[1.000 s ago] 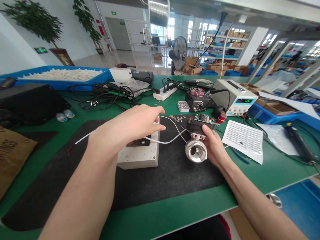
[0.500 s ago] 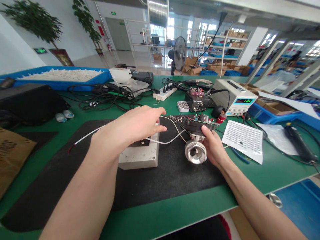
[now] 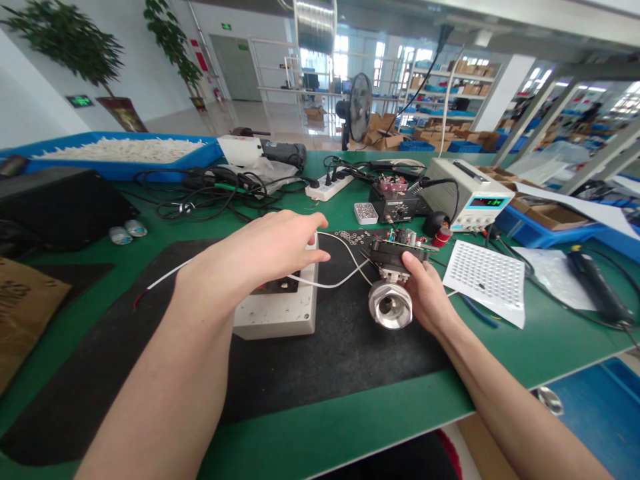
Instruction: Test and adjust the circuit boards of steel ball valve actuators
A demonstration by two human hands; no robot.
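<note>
My right hand (image 3: 426, 290) grips a motorized ball valve (image 3: 393, 257), thumb on its black actuator body. The valve's round metal port (image 3: 391, 305) faces me, and a bare circuit board (image 3: 407, 241) sits on top. My left hand (image 3: 287, 243) hovers over or rests on a light grey box (image 3: 277, 317); contact cannot be made out. Its thumb and forefinger are apart with nothing between them, and the other fingers are hidden. From the valve a white cable (image 3: 335, 285) runs leftward beneath my left hand. A white cable end (image 3: 167, 275) with red tips emerges left of my wrist.
Small metal rings (image 3: 353, 237) lie behind the valve. A lit power supply (image 3: 463, 193) and a soldering station (image 3: 395, 203) stand at the back. To the right are a sheet of round parts (image 3: 484, 280) and a black electric screwdriver (image 3: 597, 287). Tangled black cables (image 3: 215, 193) lie back left.
My left hand has shifted very slightly left. The power supply display now shows red digits beside the green ones. My right hand and the valve stay nearly still.
</note>
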